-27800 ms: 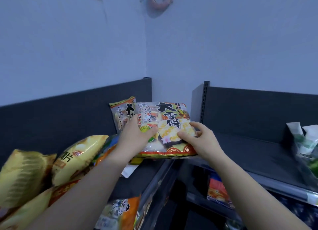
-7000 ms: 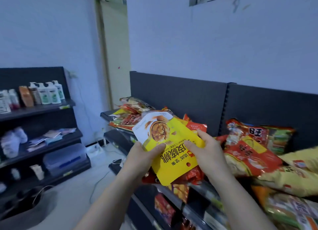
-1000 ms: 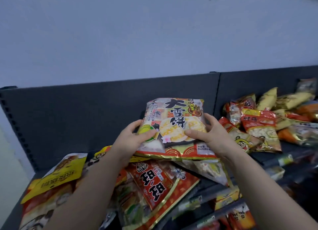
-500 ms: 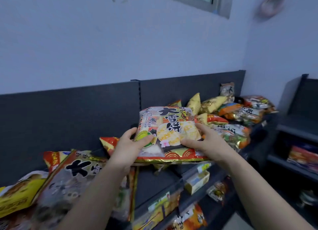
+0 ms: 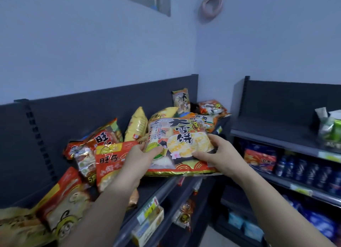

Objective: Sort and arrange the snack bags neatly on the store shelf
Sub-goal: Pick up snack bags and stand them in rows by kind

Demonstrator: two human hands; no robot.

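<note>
Two hands, left hand (image 5: 140, 156) and right hand (image 5: 218, 155), each gripping one side of a rice cracker bag (image 5: 181, 145) held above a dark shelf (image 5: 156, 185) strewn with jumbled snack bags (image 5: 110, 160), pale walls meeting in a corner, second shelving unit (image 5: 273, 134) at right, its lower goods blurred, window frame (image 5: 160, 1) cut off at top

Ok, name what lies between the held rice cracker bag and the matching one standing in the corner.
Head view: a yellow snack bag and an orange bag, partly hidden, lie between the held rice cracker bag and the upright bag.
</note>
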